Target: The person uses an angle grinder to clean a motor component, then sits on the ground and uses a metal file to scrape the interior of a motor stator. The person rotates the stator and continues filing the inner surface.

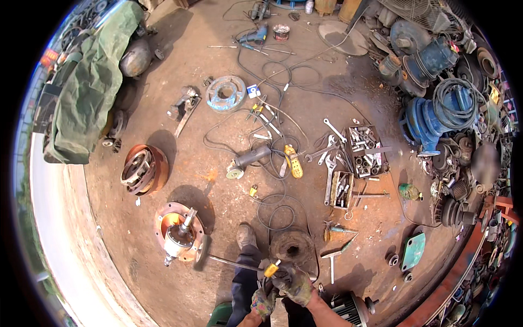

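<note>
From the head view, the person's left gloved hand (pixel 264 303) looks wrapped around a dark cord (pixel 264 283). Whether the right gloved hand (pixel 295 286) pinches the yellow plug (pixel 271 269) just beside its fingers, above the floor's (pixel 190 46) near edge, I can't tell. Handling the plug seems the step, calling for steady fingers.

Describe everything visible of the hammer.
The hammer has a dark, elongated, blurred head and a slim, straight, greyish handle, apparently metal. It runs right toward the gloved left hand and right hand, where its end is hidden; which grips it is unclear. Its head overlaps the flanged part in view; contact is unclear.
</note>
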The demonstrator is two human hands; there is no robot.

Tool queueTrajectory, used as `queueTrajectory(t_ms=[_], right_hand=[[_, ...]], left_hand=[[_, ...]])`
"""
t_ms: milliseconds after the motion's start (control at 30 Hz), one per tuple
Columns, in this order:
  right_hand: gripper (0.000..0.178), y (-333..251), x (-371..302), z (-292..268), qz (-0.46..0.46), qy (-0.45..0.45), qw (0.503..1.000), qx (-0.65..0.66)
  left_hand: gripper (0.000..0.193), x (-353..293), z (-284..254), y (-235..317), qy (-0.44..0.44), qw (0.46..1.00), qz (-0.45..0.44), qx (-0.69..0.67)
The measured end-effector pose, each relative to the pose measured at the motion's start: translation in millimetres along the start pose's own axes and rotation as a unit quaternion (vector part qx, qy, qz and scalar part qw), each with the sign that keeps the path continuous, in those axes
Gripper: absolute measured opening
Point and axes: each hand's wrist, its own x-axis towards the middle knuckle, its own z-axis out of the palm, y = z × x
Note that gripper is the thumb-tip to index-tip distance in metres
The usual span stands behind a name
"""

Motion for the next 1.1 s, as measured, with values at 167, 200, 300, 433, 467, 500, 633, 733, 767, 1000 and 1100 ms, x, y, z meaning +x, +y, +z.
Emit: queueTrajectory(t_ms=[167,200,300,433,467,500,633,733,767,1000,1100], right_hand=[[0.050,184.8,-3.2,-80.6,-0.063,-0.068,0.952,-0.291],[0.050,239.1,-5.1,-97.7,-0.148,-0.063,0.924,-0.345],[0.045,135.6,-80.3,-87.9,0.048,-0.253,0.895,-0.365],[0.038,25.1,-154.4,-105.7,0.045,-0.316,0.848,-0.423],[0.036,2.1,-167.8,-108.1,0.035,-0.316,0.842,-0.436],[0.035,-22.7,-181.2,-116.7,0.019,-0.299,0.838,-0.456],[0.030,-100.5,-213.3,-132.4,-0.091,-0.185,0.746,-0.633],[0.028,-219.9,-245.6,-115.7,-0.120,-0.020,0.740,-0.662],[0.028,-255.8,-253.1,-109.2,-0.128,0.020,0.716,-0.686],[0.024,-339.9,-273.5,-135.6,-0.083,0.240,0.599,-0.759],[0.024,-355.9,-276.5,-157.2,-0.039,0.272,0.564,-0.779]], left_hand=[[0.034,-125.3,-44.6,7.1,0.176,0.983,0.007,-0.055],[0.036,-127.0,-58.9,30.6,0.122,0.976,-0.016,-0.180],[0.062,-220.4,-95.4,116.6,0.319,0.925,-0.063,-0.198],[0.073,-295.7,-149.2,159.1,0.331,0.904,-0.042,-0.267],[0.072,-302.7,-164.3,137.9,0.379,0.914,-0.008,-0.145],[0.069,-311.3,-175.9,140.9,0.352,0.902,-0.022,-0.249],[0.061,-308.5,-218.6,117.7,0.333,0.818,0.025,-0.469],[0.056,-294.0,-239.9,77.4,0.337,0.746,0.037,-0.573],[0.056,-295.1,-261.3,35.6,0.307,0.761,0.040,-0.571],[0.061,-240.1,-288.5,71.3,0.301,0.717,-0.041,-0.627],[0.059,-224.6,-305.2,84.7,0.278,0.728,-0.053,-0.624]])
